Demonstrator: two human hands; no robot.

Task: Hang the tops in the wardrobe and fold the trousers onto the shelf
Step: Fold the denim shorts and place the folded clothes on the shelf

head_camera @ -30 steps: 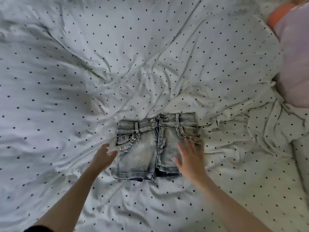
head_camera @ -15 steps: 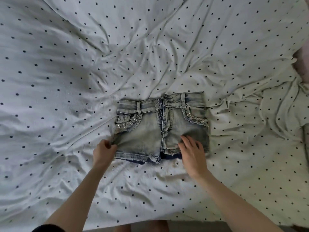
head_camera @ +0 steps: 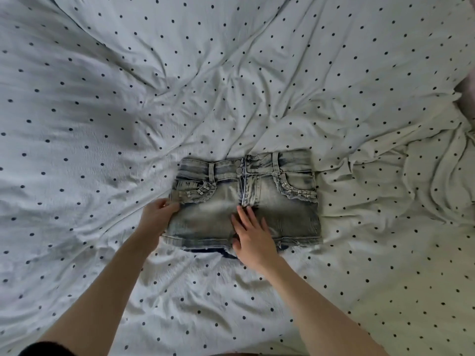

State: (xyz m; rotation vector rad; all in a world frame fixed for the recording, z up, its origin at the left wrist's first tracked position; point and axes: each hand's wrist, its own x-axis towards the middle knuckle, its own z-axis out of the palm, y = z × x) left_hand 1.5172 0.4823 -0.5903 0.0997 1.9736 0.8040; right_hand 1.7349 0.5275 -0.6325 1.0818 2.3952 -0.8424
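Your left hand (head_camera: 158, 214) pinches the left edge of the shorts (head_camera: 244, 199), lying flat mid-frame on the sheet (head_camera: 102, 98), waistband up; your right hand (head_camera: 253, 238) presses flat along the fly, the likely fold line.

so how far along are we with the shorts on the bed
Done: the faded, studded denim shorts lie flat, front up, on the white polka-dot bed sheet. In hand: the left hand grips their left edge, and the right hand presses flat near the crotch. Left: folding them and shelving; no wardrobe or shelf is in view.
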